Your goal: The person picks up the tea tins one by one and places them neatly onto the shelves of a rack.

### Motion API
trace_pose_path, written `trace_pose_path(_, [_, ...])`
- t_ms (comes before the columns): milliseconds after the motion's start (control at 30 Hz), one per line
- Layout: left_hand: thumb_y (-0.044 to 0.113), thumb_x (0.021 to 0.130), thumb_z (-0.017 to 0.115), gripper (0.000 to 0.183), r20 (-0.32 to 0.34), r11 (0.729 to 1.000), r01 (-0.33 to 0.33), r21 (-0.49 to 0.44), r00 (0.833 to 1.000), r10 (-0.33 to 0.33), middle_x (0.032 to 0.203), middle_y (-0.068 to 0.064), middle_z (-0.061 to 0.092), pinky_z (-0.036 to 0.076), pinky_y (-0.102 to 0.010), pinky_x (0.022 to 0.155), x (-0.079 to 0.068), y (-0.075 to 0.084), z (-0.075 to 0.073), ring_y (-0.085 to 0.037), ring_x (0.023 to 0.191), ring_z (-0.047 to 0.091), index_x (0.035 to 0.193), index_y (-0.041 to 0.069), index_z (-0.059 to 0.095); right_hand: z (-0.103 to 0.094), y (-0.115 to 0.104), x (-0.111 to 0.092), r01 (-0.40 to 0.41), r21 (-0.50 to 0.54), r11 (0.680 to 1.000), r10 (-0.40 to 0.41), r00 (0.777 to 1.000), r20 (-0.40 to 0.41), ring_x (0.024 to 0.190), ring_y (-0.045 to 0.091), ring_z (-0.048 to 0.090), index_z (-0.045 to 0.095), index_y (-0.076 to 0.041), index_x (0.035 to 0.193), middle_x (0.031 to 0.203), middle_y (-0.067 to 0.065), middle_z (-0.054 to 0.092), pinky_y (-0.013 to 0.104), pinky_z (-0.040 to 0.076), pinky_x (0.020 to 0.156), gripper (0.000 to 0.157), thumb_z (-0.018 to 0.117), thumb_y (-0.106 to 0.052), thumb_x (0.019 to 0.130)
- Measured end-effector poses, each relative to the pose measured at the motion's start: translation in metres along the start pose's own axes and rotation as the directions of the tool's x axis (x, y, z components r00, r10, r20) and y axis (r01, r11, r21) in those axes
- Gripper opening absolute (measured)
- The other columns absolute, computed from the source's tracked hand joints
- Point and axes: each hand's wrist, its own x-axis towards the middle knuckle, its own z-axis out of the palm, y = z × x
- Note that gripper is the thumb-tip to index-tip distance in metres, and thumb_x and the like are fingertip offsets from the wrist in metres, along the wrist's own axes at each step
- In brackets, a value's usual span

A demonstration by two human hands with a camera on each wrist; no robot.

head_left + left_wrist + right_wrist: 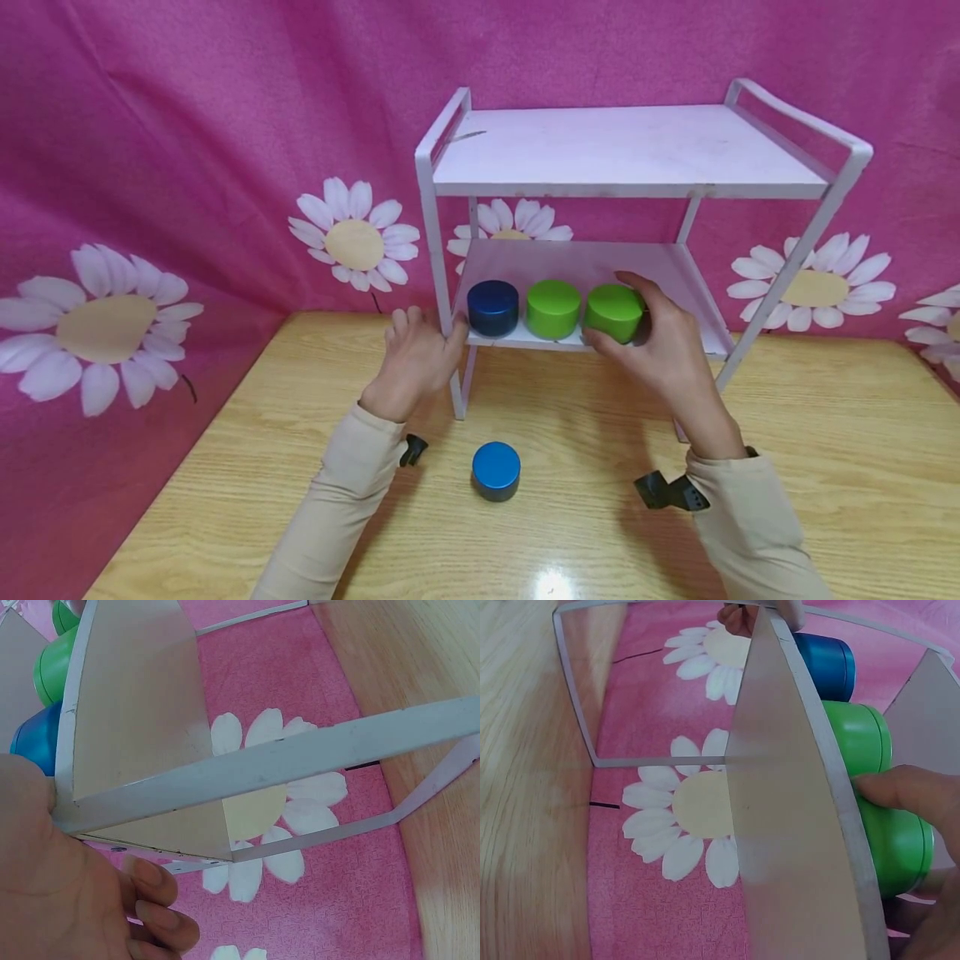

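Note:
A white two-tier shelf rack (630,154) stands on the table. On its lower shelf, a dark blue round tin (492,308), a green round tin (552,309) and a second green tin (612,312) sit in a row along the front edge. My right hand (667,342) grips the rightmost green tin, thumb at its front and fingers round its far side; the right wrist view also shows this tin (896,851). At the rack's front left post, my left hand (422,354) holds the frame, its thumb beside the dark blue tin. Its curled fingers (161,919) show below the frame.
A lighter blue round tin (497,471) stands on the wooden table (570,533) in front of the rack, between my forearms. Behind the rack hangs a pink cloth (247,150) with white daisies. The rack's raised side rails (802,121) flank its upper shelf.

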Motion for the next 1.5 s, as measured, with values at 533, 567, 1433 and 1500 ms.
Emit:
trace_pose_path(533, [0.043,0.098,0.038,0.046,-0.037,1.0,-0.007,0.024,0.999,0.008,0.101,-0.017,0.042,0.031,-0.043,0.081,-0.001,0.001,0.001,-0.031,0.098,0.035,0.108,-0.001,0.048,-0.003,0.001,0.0,-0.014,-0.026,1.0,0.015,0.999,0.051,0.099,0.038,0.053,0.043,-0.001,0.138,0.118,0.023,0.055,0.052,0.045,0.086,0.073,0.079,-0.016,0.076])
trace_pose_path(567, [0.043,0.098,0.038,0.046,-0.038,1.0,-0.007,0.027,0.999,0.008,0.101,-0.017,0.042,0.031,-0.043,0.081,-0.001,0.001,0.001,-0.031,0.098,0.035,0.109,-0.001,0.048,-0.003,0.001,0.0,-0.016,-0.024,1.0,0.018,0.998,0.058,0.1,0.038,0.053,0.043,-0.001,0.138,0.12,0.023,0.055,0.052,0.045,0.087,0.073,0.079,-0.016,0.077])
trace_pose_path(1433, [0.043,0.097,0.039,0.049,-0.065,0.997,-0.02,0.075,0.998,0.025,0.1,-0.019,0.043,0.033,-0.045,0.081,-0.002,0.002,0.0,-0.032,0.096,0.037,0.115,-0.003,0.041,-0.028,0.001,-0.011,-0.019,-0.059,0.998,0.026,0.991,0.128,0.114,0.039,0.053,0.039,-0.002,0.142,0.124,0.022,0.056,0.056,0.038,0.096,0.082,0.082,-0.019,0.074])
trace_pose_path(1500, [0.043,0.097,0.039,0.05,-0.062,0.997,-0.024,0.079,0.998,0.029,0.099,-0.019,0.043,0.032,-0.044,0.08,-0.002,0.002,0.0,-0.032,0.096,0.037,0.115,-0.003,0.042,-0.029,0.002,-0.014,-0.027,-0.055,0.998,0.034,0.991,0.13,0.113,0.038,0.054,0.039,-0.003,0.143,0.122,0.022,0.058,0.056,0.038,0.096,0.082,0.082,-0.019,0.075])
